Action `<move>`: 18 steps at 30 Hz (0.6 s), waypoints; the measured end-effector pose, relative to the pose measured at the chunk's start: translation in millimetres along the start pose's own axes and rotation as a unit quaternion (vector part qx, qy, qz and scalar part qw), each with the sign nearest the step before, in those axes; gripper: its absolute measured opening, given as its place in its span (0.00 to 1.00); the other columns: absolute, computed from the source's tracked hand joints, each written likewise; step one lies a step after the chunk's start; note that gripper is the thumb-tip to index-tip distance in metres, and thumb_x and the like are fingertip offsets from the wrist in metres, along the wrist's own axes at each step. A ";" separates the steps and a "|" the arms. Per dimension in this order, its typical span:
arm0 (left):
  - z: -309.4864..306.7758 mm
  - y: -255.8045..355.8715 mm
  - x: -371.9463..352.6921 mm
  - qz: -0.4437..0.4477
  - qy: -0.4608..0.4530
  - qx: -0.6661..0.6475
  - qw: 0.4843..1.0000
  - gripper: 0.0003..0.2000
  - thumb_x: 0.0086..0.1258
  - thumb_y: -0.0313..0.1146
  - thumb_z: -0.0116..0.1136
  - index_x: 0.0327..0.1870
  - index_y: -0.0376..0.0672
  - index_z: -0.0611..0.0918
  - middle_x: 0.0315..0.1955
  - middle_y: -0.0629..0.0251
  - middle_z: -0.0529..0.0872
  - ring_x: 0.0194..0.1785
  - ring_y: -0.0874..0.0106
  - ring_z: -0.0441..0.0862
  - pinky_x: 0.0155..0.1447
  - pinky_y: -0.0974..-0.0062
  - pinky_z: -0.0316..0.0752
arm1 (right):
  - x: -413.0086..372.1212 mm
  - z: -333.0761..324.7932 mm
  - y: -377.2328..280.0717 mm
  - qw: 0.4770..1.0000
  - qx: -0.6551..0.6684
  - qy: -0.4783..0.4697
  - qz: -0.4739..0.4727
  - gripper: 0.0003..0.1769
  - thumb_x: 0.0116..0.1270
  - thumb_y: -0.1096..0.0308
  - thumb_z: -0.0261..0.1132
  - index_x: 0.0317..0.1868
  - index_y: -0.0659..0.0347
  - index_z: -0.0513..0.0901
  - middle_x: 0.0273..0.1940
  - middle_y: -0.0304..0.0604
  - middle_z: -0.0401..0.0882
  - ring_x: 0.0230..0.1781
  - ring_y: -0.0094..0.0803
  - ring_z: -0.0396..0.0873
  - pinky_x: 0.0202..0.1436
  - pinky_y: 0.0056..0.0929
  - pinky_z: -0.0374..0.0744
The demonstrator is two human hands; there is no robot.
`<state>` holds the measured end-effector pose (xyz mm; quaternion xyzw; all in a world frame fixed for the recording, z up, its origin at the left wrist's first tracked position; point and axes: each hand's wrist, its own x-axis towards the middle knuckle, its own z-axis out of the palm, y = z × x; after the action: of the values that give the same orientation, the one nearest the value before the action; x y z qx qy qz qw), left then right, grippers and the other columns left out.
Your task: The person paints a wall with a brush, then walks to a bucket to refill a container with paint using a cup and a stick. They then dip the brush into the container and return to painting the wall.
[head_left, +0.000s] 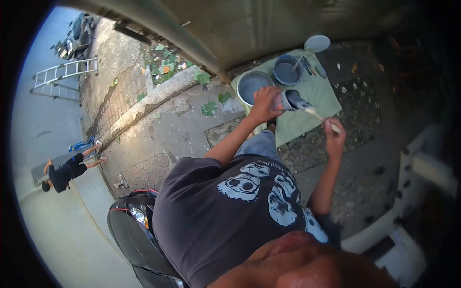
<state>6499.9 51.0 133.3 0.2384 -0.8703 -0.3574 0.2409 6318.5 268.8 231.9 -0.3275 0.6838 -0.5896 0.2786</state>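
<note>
My left hand (265,104) is closed around a small see-through cup (279,102), its mouth tipped to the right and dark grey paint at the rim. In my right hand (334,136) is the pale handle of a paintbrush (314,113). The grey-coated bristles point back toward the cup's mouth. Just beyond my left hand stands a pale-rimmed bucket (252,85) of grey paint, partly covered by that hand. A dark blue bucket (286,72) sits to its right, also holding grey liquid, with a stick leaning in it. Both rest on a light green cloth (307,122).
A white round lid (317,43) lies past the cloth, and small tools (308,66) are beside the blue bucket. Close by on my left is a dark motorbike (137,223). Farther left are a person (67,173), a ladder (65,72) and another motorbike (77,36).
</note>
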 end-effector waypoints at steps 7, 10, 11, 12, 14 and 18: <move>66.5 -46.3 114.3 -0.024 -0.055 0.043 0.997 0.41 0.39 0.36 0.80 0.63 0.52 0.78 0.56 0.65 0.78 0.60 0.60 0.73 0.60 0.58 0.60 | 132.6 -33.1 27.4 0.986 -0.156 -0.052 0.003 0.08 0.74 0.67 0.66 0.40 0.64 0.81 0.36 0.41 0.81 0.37 0.31 0.76 0.45 0.29 0.74; 85.8 -60.9 145.5 -0.038 -0.078 0.049 0.995 0.41 0.39 0.36 0.81 0.63 0.54 0.78 0.57 0.67 0.78 0.62 0.62 0.74 0.61 0.59 0.59 | 171.2 -50.1 45.2 0.981 -0.176 -0.082 -0.005 0.09 0.72 0.66 0.67 0.39 0.64 0.81 0.37 0.44 0.82 0.38 0.38 0.77 0.45 0.32 0.75; 94.8 -70.0 153.1 -0.047 -0.086 0.044 0.994 0.41 0.39 0.36 0.81 0.63 0.54 0.78 0.57 0.67 0.78 0.62 0.62 0.74 0.61 0.59 0.59 | 185.8 -53.8 51.9 0.981 -0.172 -0.093 0.007 0.08 0.72 0.66 0.67 0.39 0.63 0.81 0.37 0.44 0.82 0.39 0.38 0.77 0.45 0.33 0.75; 104.0 -81.0 161.8 -0.042 -0.080 0.055 0.994 0.40 0.40 0.36 0.81 0.64 0.54 0.78 0.57 0.68 0.79 0.62 0.62 0.74 0.61 0.59 0.59 | 201.9 -58.1 61.9 0.980 -0.169 -0.105 0.016 0.08 0.71 0.66 0.68 0.40 0.63 0.82 0.36 0.43 0.82 0.39 0.39 0.77 0.45 0.34 0.76; 119.0 -96.9 176.2 -0.050 -0.083 0.077 0.992 0.39 0.42 0.36 0.80 0.64 0.56 0.78 0.57 0.69 0.79 0.62 0.63 0.74 0.61 0.59 0.59 | 230.2 -67.4 88.6 0.975 -0.175 -0.132 0.025 0.08 0.71 0.66 0.68 0.40 0.62 0.82 0.36 0.43 0.82 0.39 0.38 0.77 0.43 0.33 0.75; 147.5 -115.5 193.9 -0.091 -0.111 0.115 0.983 0.38 0.45 0.36 0.79 0.64 0.58 0.79 0.58 0.71 0.79 0.63 0.64 0.74 0.61 0.58 0.60 | 272.1 -82.3 135.7 0.967 -0.171 -0.183 0.037 0.08 0.71 0.64 0.69 0.42 0.60 0.83 0.36 0.40 0.82 0.38 0.34 0.78 0.38 0.30 0.75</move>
<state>6291.6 -60.9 3.7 0.3014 -0.9015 -0.3000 0.0798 6067.7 121.1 111.4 -0.4469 0.7234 -0.3829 0.3609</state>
